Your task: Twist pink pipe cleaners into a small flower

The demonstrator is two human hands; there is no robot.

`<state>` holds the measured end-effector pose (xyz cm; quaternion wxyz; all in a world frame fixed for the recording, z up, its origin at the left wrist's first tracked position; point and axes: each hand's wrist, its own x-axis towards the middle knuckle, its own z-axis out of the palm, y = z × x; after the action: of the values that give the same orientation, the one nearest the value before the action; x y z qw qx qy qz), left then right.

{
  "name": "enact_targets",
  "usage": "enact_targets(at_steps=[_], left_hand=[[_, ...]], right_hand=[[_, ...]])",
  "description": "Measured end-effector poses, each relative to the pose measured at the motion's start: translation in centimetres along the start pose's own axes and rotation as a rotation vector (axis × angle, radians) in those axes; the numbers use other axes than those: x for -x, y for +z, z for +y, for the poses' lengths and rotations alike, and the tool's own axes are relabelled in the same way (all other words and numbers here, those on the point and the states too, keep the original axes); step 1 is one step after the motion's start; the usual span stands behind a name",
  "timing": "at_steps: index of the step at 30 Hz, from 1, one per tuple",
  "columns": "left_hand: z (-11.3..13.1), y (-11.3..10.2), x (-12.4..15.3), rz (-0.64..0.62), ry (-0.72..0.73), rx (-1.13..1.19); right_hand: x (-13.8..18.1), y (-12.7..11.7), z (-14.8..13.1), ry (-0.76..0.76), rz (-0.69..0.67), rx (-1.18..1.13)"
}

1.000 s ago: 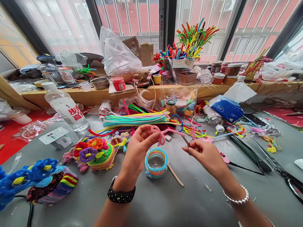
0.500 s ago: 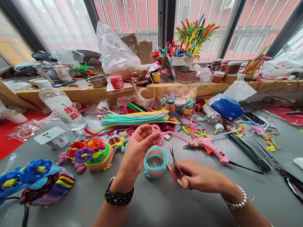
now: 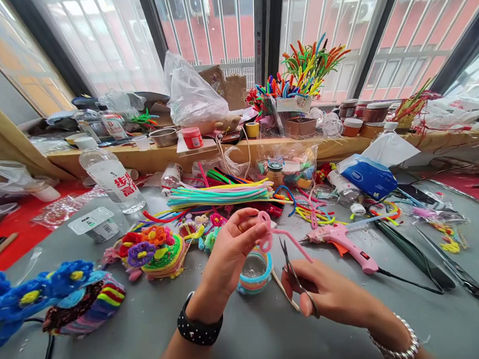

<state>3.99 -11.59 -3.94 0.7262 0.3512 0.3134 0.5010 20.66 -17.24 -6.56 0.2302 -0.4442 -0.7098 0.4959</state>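
Between the thumb and fingers of my left hand (image 3: 236, 247) is a pink pipe cleaner (image 3: 265, 232), bent into loops with a straight tail that slants down to the right. My right hand (image 3: 317, 286) grips small scissors (image 3: 292, 272), their blades pointing up and slightly parted, close to the tail. Below the loops stands a round jar (image 3: 255, 273) wrapped in blue and pastel pipe cleaners, partly hidden by my left hand. A thin cream-coloured strip (image 3: 284, 289) lies between the jar and my right hand.
A pink glue gun (image 3: 344, 244) lies to the right, its cord trailing. Behind my hands is a bundle of pipe cleaners (image 3: 220, 193). Flower-decorated pieces (image 3: 155, 253) and a water bottle (image 3: 116, 178) stand left. Large scissors (image 3: 458, 266) lie far right.
The view has shifted, so the table's things sit further right and lower. The pink tail now slopes down toward the scissors, where before it pointed toward the glue gun. Both hands keep their hold.
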Motion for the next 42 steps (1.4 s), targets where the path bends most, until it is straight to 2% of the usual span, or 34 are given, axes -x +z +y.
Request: enact_targets(at_steps=[6, 13, 21, 30, 42], left_hand=[[-0.7, 0.3, 0.1, -0.026, -0.033, 0.013], [-0.8, 0.7, 0.3, -0.062, -0.047, 0.001], [-1.0, 1.0, 0.6, -0.076, -0.065, -0.037], [-1.1, 1.2, 0.8, -0.084, -0.011, -0.077], [-1.1, 0.7, 0.3, -0.111, -0.204, 0.009]], right_hand=[[0.1, 0.2, -0.1, -0.047, 0.006, -0.014], [0.3, 0.0, 0.0, -0.035, 0.031, -0.040], [0.3, 0.2, 0.1, -0.013, -0.009, -0.178], [0.0, 0.0, 0.0, -0.019, 0.069, -0.116], [0.4, 0.1, 0.2, -0.074, 0.046, -0.103]])
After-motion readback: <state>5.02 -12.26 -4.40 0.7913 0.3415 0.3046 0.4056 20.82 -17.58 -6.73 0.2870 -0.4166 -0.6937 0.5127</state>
